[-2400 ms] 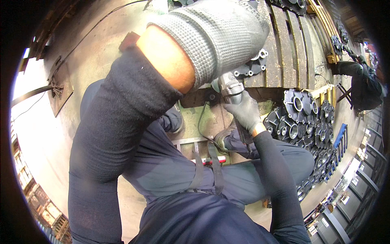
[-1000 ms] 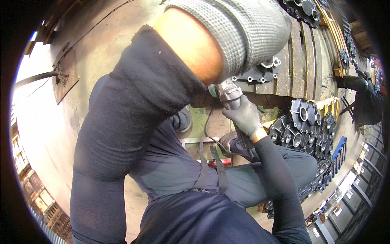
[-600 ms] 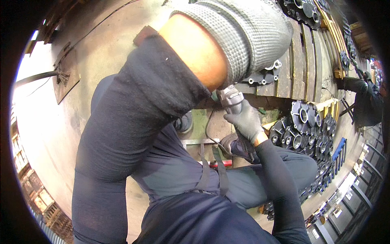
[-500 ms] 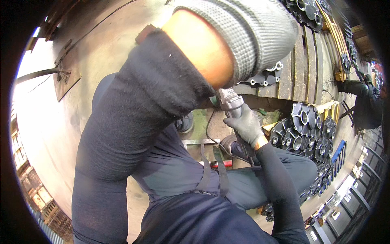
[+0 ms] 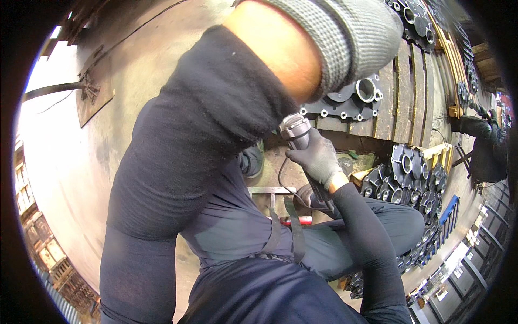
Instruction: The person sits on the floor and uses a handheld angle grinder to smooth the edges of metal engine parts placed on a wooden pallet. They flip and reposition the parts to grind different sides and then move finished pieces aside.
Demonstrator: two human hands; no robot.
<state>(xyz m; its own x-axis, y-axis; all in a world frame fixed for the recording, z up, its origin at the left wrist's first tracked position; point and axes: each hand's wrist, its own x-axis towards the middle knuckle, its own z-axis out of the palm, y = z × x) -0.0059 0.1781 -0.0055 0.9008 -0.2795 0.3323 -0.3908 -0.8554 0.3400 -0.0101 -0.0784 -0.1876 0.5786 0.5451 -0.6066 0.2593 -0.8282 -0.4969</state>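
**Grey metal-headed, dark-handled handheld power tool (image 5: 295,129) in a grey-gloved right hand (image 5: 320,156)**

Tool: just off centre, toward 2 o'clock; head directed toward 11, handle toward 5. Thin black cable (image 5: 281,175) near it.

Right hand: fingers wrapped around the tool's body; dark sleeve below.

Left hand (image 5: 372,38): grey, thick-knit glove, between 1 and 2 o'clock, above the tool; fingers hidden, so their state cannot be told.

Black cast-metal housing with silver-rimmed round openings (image 5: 345,105): 2 o'clock, lying on a worn wooden slatted pallet (image 5: 404,86), partly hidden by the left glove.

Black cast-metal housings with silver rings (image 5: 410,178), grouped: 3 to 4 o'clock.

Blue slatted rack-like item (image 5: 449,213): beyond that group, between 3 and 4 o'clock.

Red elongated object (image 5: 305,220): toward 5 o'clock, between the wearer's legs.

Flat brownish plate (image 5: 96,108): 10 o'clock, on the floor.

Co-worker in dark clothing (image 5: 480,143): 3 o'clock, far edge.
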